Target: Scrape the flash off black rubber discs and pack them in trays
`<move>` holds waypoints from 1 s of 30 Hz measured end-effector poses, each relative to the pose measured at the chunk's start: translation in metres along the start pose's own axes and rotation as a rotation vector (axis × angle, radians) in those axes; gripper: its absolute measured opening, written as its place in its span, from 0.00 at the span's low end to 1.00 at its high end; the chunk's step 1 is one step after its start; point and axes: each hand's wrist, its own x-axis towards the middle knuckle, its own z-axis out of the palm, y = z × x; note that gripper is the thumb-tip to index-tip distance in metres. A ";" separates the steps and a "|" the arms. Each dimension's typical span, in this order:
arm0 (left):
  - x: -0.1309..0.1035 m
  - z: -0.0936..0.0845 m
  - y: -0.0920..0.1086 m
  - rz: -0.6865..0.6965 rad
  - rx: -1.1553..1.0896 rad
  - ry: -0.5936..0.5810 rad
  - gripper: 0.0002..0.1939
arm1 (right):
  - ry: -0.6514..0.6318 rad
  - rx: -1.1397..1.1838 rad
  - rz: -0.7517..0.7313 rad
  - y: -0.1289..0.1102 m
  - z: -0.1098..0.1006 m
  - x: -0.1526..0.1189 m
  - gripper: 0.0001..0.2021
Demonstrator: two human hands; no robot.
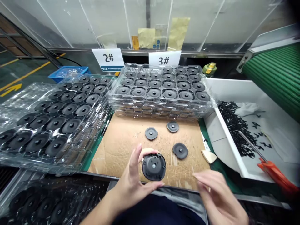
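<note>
My left hand point(133, 181) grips a round black plastic disc point(154, 167) by its edge, between the thumb below and the fingers above. The disc is tilted toward me and shows small tabs around its rim and a pale spot in its centre. To its right, over the front edge of the cardboard, is my right hand point(215, 193), slightly blurred, with fingers curled and tips pressed together; whatever may be between them is hidden. Beyond my hands, similar dark discs lie on the cardboard sheet point(122, 134): a left disc point(151, 133), a far disc point(172, 126) and a right disc point(180, 150).
Stacked clear trays point(161, 107) of discs stand behind the cardboard, and more disc-filled trays point(55, 123) at left. At right, a white bin point(225, 134) holds many small black pieces point(236, 131). An orange-handled screwdriver point(273, 172) rests across its edge. A green roll point(276, 72) overhangs it.
</note>
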 end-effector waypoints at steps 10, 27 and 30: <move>-0.029 -0.029 0.000 -0.149 -0.191 0.007 0.57 | -0.721 0.459 0.348 -0.062 0.064 0.062 0.10; -0.041 -0.050 -0.012 -0.215 -0.310 -0.116 0.62 | -0.810 0.727 0.765 -0.069 0.093 0.058 0.04; -0.038 -0.054 -0.019 -0.249 -0.343 -0.064 0.59 | -0.742 0.752 0.772 -0.066 0.097 0.054 0.04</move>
